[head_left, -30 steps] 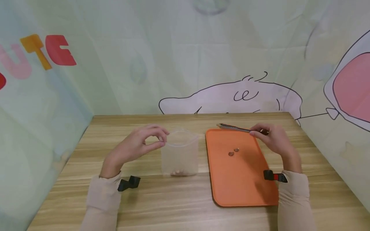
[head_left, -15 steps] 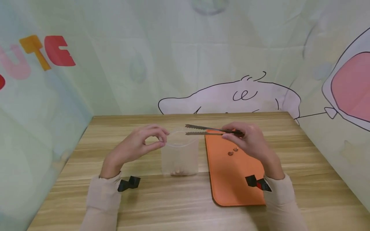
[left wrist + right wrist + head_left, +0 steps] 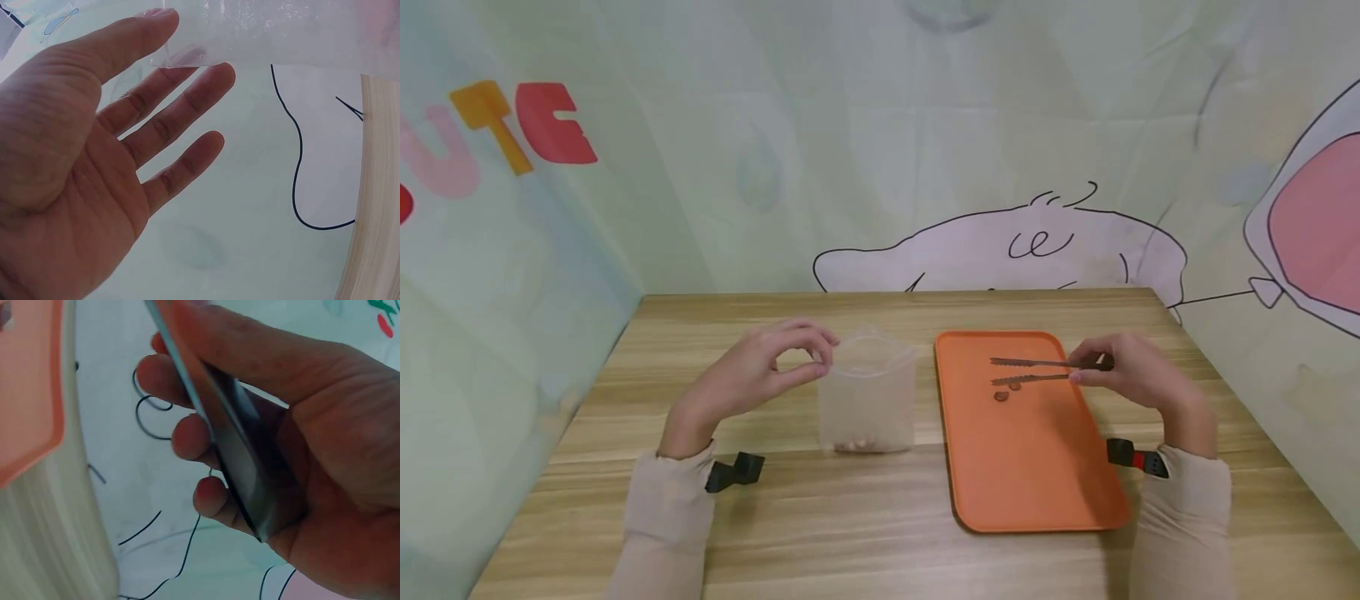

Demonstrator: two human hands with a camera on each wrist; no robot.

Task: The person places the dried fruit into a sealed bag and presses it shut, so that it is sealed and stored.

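Note:
My left hand (image 3: pixel 752 371) pinches the upper left edge of a clear plastic zip bag (image 3: pixel 872 400), which stands with its mouth open on the table. A few small pale and brown pieces (image 3: pixel 859 444) lie at the bag's bottom. In the left wrist view the thumb and a finger meet the bag's edge (image 3: pixel 281 37). My right hand (image 3: pixel 1138 379) grips a pair of metal tongs (image 3: pixel 1037 364), arms spread, over an orange tray (image 3: pixel 1030 475). Close under the tongs' tips are two small brown pieces (image 3: pixel 1002 396). The right wrist view shows the tongs' rear end (image 3: pixel 250 469) against the palm.
A wood-grain table (image 3: pixel 820 533) carries the bag and the tray. Behind it and along both sides hangs a printed cloth backdrop (image 3: pixel 715 167). The tray lies right of the bag, with a strip of table between them.
From above the tray's far edge, my right hand moved the tongs left over the bag's mouth, spread there, then back right over the tray. My left hand stayed at the bag.

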